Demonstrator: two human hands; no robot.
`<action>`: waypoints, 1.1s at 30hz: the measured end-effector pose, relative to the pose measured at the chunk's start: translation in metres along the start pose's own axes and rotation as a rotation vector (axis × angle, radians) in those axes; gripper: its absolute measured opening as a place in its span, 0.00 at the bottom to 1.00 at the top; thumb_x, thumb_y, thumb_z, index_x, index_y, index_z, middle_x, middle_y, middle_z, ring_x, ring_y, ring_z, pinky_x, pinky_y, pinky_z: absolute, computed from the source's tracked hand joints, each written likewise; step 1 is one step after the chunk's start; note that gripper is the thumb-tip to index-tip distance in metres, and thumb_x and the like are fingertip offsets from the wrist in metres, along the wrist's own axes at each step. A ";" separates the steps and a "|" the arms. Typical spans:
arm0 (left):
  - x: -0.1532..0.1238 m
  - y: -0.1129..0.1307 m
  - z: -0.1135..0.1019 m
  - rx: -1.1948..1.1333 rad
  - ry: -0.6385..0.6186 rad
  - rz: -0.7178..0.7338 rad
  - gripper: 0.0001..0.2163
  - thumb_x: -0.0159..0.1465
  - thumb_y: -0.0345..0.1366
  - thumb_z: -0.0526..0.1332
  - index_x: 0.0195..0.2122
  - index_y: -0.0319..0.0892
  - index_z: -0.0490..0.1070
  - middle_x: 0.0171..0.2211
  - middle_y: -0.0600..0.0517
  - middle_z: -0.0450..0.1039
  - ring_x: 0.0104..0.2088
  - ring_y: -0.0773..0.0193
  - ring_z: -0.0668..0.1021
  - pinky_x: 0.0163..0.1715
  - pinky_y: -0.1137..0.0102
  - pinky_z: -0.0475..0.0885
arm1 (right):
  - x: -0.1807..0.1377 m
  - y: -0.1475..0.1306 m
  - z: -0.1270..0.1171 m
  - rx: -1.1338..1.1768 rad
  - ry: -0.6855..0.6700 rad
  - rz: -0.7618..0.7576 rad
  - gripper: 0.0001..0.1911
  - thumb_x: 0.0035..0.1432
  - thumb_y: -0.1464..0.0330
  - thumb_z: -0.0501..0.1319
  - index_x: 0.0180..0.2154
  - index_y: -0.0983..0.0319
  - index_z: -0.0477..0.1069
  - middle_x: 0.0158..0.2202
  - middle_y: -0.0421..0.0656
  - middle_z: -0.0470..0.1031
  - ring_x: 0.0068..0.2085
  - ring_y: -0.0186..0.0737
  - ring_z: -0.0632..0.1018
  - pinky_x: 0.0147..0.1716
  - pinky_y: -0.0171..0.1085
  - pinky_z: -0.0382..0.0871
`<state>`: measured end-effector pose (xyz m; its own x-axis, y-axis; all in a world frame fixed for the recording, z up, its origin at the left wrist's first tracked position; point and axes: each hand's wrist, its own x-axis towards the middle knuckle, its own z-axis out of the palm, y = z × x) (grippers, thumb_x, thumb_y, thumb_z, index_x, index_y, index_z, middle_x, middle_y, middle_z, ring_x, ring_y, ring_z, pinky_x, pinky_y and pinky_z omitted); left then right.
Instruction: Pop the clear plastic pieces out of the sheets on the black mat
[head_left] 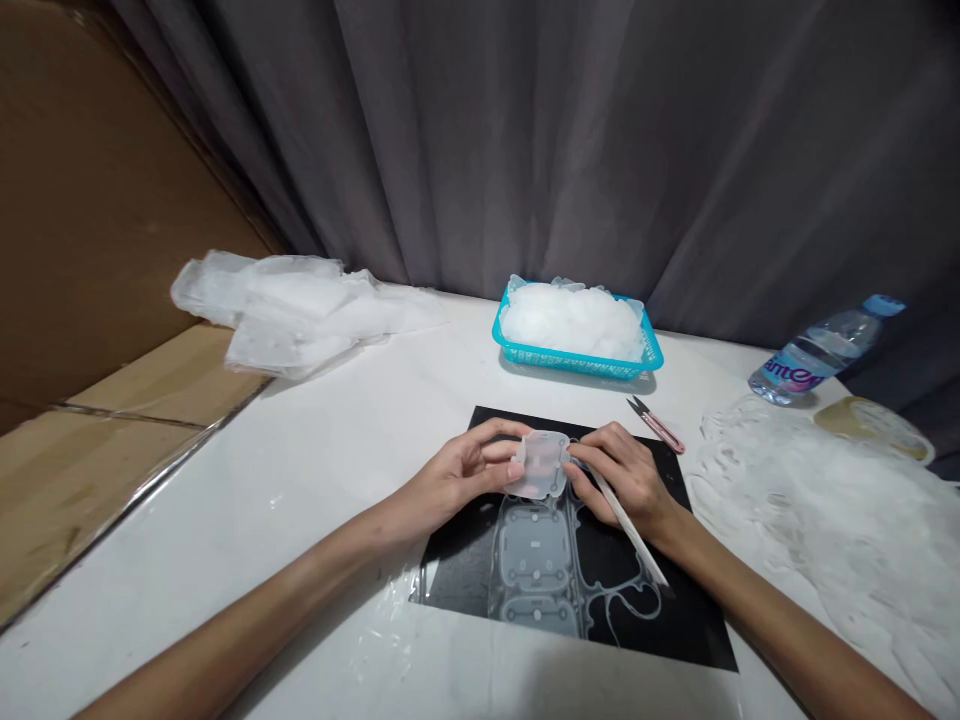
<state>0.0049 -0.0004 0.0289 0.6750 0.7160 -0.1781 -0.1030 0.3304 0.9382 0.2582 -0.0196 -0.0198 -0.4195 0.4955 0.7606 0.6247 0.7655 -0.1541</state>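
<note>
Bare forearms [300, 590] slant in from the two lower corners, over a glossy white tabletop [352, 430]. Between them I see a black rectangular mat [675, 630], set askew on the table. Along its middle lie flat, rounded-square panels of clear plastic [534, 547], one behind another, the nearest reaching the mat's front edge. Just right of these, a thin, see-through plastic frame with curling loops [579, 575] rests on the black.

Over the far part of the mat, both hands meet at a small frosted plastic plate [544, 465], held tilted behind the flat panels. The left hand [469, 465] pinches its left edge between thumb and curled fingers; the right hand [626, 475] has its thumb and fingertips drawn together at the opposite edge. A slim white stick [634, 532] slants out from under the right palm; how it is gripped I cannot tell.

Well to the right spreads a tangled heap of whitish, translucent plastic scraps [840, 520]. Pink-handled snips with dark blades [660, 427] lie across the mat's far right corner. Behind the heap, a clear water bottle with a blue cap [814, 355] leans in my view. Farther back sits a turquoise plastic basket [577, 362], piled with frosty white pieces [574, 315]; to its left, loosely stacked translucent sheets [300, 300] lie beside brown cardboard [97, 180], and dark grey curtains [487, 130] hang behind everything
</note>
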 end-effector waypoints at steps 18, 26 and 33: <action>0.001 0.002 -0.002 0.206 -0.007 0.020 0.11 0.70 0.39 0.66 0.51 0.42 0.77 0.48 0.46 0.80 0.47 0.57 0.80 0.50 0.63 0.69 | 0.002 -0.001 -0.001 -0.066 0.034 -0.061 0.05 0.65 0.72 0.65 0.43 0.61 0.74 0.32 0.44 0.75 0.33 0.41 0.75 0.30 0.40 0.71; 0.002 -0.001 -0.004 0.131 -0.044 0.007 0.12 0.70 0.38 0.67 0.52 0.42 0.74 0.45 0.48 0.80 0.41 0.64 0.79 0.45 0.66 0.70 | 0.004 -0.002 0.000 -0.062 0.055 -0.054 0.05 0.65 0.74 0.64 0.42 0.61 0.73 0.32 0.44 0.75 0.32 0.39 0.74 0.29 0.38 0.71; 0.005 -0.005 -0.001 0.043 -0.010 -0.028 0.12 0.68 0.38 0.68 0.49 0.41 0.72 0.40 0.50 0.80 0.38 0.64 0.80 0.44 0.66 0.73 | 0.004 0.000 0.000 -0.045 0.028 -0.049 0.02 0.66 0.72 0.64 0.42 0.62 0.72 0.32 0.45 0.76 0.32 0.40 0.74 0.31 0.39 0.73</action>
<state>0.0083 0.0016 0.0231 0.6847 0.7005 -0.2014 -0.0525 0.3230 0.9449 0.2566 -0.0177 -0.0172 -0.4325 0.4458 0.7838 0.6330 0.7691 -0.0881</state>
